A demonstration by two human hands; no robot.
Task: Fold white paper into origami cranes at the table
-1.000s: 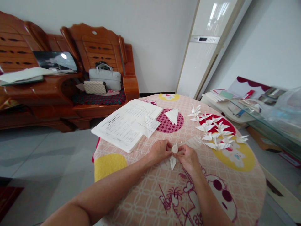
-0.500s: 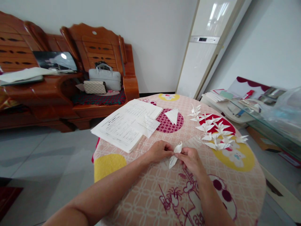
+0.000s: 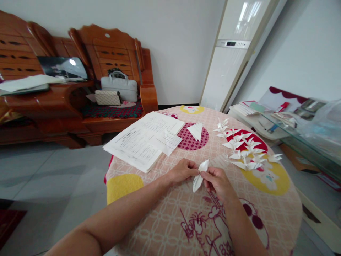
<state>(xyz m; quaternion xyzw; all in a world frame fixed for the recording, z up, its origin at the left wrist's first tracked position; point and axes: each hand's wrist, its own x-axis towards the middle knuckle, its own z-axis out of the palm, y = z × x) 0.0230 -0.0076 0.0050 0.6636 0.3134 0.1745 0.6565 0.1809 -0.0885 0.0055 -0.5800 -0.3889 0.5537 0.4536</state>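
Note:
Between my two hands, just above the tablecloth, is a small folded piece of white paper point(image 3: 197, 182), long and pointed at both ends, with print on its lower part. My left hand point(image 3: 184, 172) pinches its left side near the middle. From the right, my right hand point(image 3: 217, 180) grips the same spot, its thumb and finger meeting the left fingertips. Several folded paper cranes point(image 3: 246, 164) stand in a cluster to the right. Beyond my hands lies a white paper triangle point(image 3: 195, 131).
A stack of printed sheets point(image 3: 138, 142) rests at the table's left, a loose folded sheet point(image 3: 170, 142) overlapping its right edge. The round table wears a patterned cloth point(image 3: 157, 217). A glass-topped stand point(image 3: 301, 133) with clutter adjoins on the right; a wooden sofa point(image 3: 112, 53) stands behind left.
The folded paper has turned a little in my fingers, and more print shows on its lower half. Both hands keep their grip in nearly the same place.

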